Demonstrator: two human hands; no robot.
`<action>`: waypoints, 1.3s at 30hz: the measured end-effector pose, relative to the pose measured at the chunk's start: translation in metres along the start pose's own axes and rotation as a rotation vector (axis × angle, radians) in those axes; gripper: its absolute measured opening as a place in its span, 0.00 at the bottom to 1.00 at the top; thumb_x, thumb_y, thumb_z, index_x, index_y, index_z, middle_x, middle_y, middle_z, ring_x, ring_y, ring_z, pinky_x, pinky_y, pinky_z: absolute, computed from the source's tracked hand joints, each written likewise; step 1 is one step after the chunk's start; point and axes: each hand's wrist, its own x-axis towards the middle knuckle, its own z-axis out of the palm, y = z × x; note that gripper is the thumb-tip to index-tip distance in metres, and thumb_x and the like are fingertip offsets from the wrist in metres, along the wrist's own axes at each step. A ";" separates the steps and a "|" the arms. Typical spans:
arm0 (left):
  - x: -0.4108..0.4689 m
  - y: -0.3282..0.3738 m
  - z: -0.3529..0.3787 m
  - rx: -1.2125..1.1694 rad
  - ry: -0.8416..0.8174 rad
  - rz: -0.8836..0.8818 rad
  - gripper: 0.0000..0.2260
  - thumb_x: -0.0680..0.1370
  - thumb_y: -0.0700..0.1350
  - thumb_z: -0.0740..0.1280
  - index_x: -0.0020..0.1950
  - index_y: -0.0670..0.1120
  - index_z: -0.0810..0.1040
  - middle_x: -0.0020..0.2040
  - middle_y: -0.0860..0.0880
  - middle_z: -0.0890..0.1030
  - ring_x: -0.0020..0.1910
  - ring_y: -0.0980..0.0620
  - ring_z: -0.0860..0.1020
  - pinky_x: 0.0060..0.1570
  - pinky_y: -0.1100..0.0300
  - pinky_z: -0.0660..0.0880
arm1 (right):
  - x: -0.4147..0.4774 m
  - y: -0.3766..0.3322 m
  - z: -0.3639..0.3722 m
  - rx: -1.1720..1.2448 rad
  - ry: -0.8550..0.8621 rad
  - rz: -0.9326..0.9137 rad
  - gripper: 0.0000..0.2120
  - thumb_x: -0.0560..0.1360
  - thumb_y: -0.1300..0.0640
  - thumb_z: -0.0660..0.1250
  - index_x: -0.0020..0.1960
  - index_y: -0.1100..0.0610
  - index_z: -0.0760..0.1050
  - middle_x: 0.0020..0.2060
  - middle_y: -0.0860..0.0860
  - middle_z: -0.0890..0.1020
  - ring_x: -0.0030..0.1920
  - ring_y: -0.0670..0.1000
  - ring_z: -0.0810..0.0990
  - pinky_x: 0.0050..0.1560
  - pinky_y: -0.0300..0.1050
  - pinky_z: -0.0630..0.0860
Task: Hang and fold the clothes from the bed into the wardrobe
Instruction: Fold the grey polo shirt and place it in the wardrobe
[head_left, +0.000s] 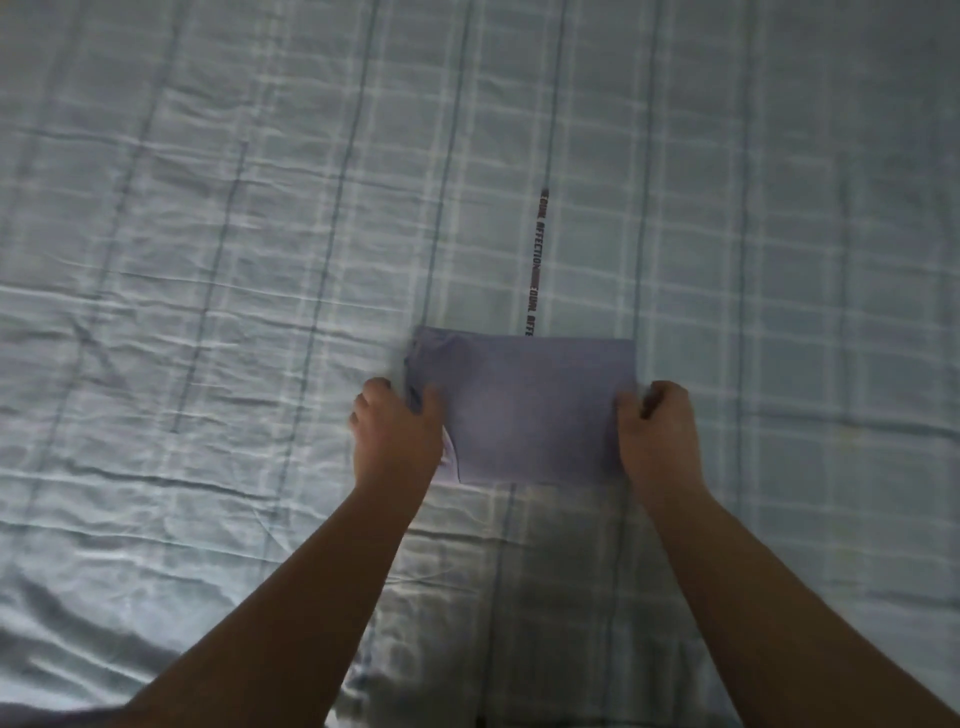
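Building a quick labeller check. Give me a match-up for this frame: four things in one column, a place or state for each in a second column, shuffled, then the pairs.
Things:
1. left hand
2. right hand
3. folded cloth
4. printed strip

Place or state:
A. runs along the bedsheet beyond the cloth's far edge
B. grips the cloth's right edge
C. purple rectangle lying flat on the bed
D. grips the cloth's left edge

Pairs: 1-D, 2-B, 3-C, 4-A
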 end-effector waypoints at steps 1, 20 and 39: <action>0.003 0.006 0.000 0.067 -0.021 -0.042 0.24 0.78 0.57 0.65 0.63 0.38 0.71 0.61 0.37 0.74 0.63 0.36 0.72 0.58 0.47 0.69 | 0.003 -0.001 0.002 -0.058 -0.015 -0.006 0.14 0.78 0.46 0.63 0.49 0.58 0.73 0.44 0.55 0.80 0.45 0.59 0.80 0.41 0.45 0.71; -0.051 0.025 -0.038 -0.216 -0.007 -0.074 0.20 0.82 0.61 0.57 0.53 0.43 0.74 0.44 0.48 0.78 0.48 0.42 0.78 0.43 0.56 0.68 | -0.037 -0.023 -0.048 0.085 -0.165 -0.158 0.14 0.83 0.49 0.58 0.48 0.59 0.69 0.42 0.55 0.76 0.44 0.57 0.75 0.40 0.45 0.63; -0.374 -0.028 -0.424 -0.963 0.661 0.064 0.14 0.79 0.61 0.63 0.52 0.53 0.82 0.50 0.50 0.85 0.52 0.49 0.83 0.56 0.46 0.79 | -0.367 -0.277 -0.205 0.555 -0.698 -0.698 0.11 0.81 0.49 0.63 0.48 0.50 0.81 0.43 0.44 0.86 0.43 0.43 0.83 0.44 0.44 0.77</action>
